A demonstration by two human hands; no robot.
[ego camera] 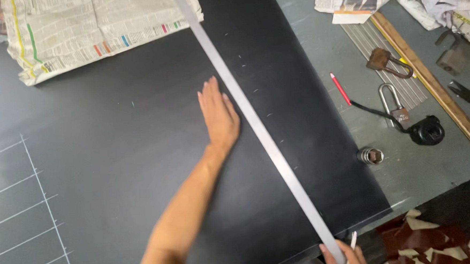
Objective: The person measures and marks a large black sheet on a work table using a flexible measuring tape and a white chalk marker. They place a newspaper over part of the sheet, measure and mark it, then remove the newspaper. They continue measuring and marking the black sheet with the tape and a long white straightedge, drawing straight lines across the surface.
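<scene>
Metal straightedge (256, 126) runs diagonally across a black sheet (140, 169) on the table (321, 47), from far centre to near right. Left hand (219, 115) lies flat and released just beside its middle; right hand (344, 256) grips its near end along with a white marker (353, 240).

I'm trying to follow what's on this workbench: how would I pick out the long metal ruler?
Start at the big black sheet covering most of the table. The long metal ruler lies slantwise across its right part, beside the flat left hand, its near end at the right hand. Unlike the wooden strip farther right, it is thin, silvery grey and rests on the black sheet.
</scene>
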